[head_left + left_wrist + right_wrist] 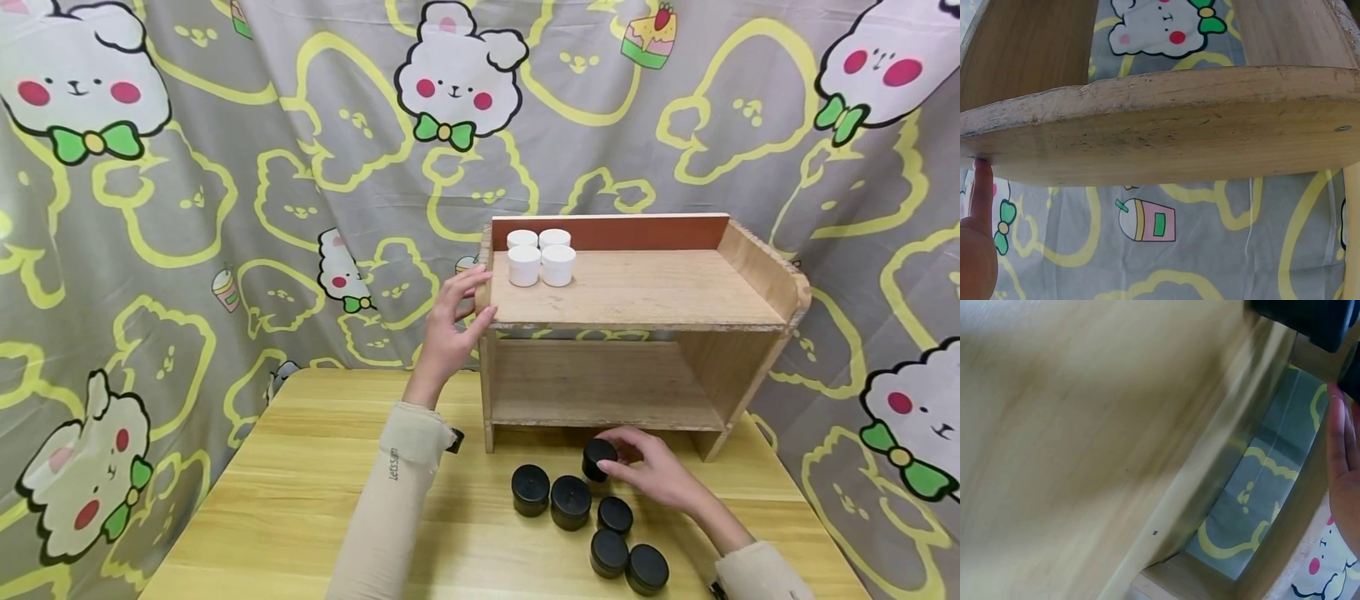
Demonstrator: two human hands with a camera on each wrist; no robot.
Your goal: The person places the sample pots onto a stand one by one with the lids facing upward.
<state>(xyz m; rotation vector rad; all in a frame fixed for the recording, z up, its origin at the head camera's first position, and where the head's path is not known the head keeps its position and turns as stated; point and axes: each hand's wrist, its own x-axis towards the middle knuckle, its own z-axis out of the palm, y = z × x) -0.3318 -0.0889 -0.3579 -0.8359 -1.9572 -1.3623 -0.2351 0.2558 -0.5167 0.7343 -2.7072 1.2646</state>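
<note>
My right hand [656,471] pinches a small black lidded jar [600,460] between thumb and fingers, just in front of the wooden shelf [637,300]. In the right wrist view that hand [1346,469] shows at the right edge, its fingers against a dark jar partly out of frame. My left hand [453,329] rests on the shelf's left side panel with fingers extended. One digit touches the panel [1166,140] in the left wrist view. Several more black jars [571,502] stand on the table near my right hand. Several white jars [557,265] sit on the shelf's top board at the left.
The shelf has a lower board [592,383] and raised side walls. A wood-grain table [300,483] extends to the left and front. Behind it hangs a grey curtain [247,217] with cartoon prints.
</note>
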